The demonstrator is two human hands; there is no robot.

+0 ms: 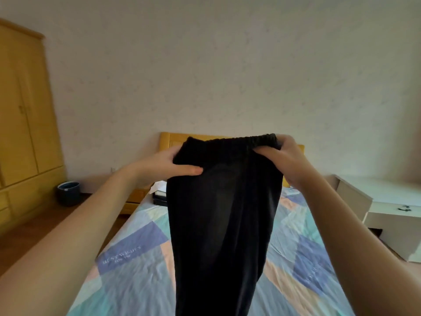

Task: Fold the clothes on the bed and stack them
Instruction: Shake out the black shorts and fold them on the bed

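Black trousers: one pair, soft, gathered elastic waistband, hanging long.
Left hand: pinches waist.
Right hand: fingers clamped on waistband.
Bed: one, creased patchwork sheet.

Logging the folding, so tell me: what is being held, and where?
Black trousers, held up by both hands: left hand and right hand grip the elastic waistband's ends.

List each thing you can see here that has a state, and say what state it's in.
black trousers: held up by the waistband, hanging unfolded over the bed
left hand: grips the waistband's left end
right hand: grips the waistband's right end
bed: covered by a patchwork sheet
wardrobe: doors closed
white desk: small dark object on top
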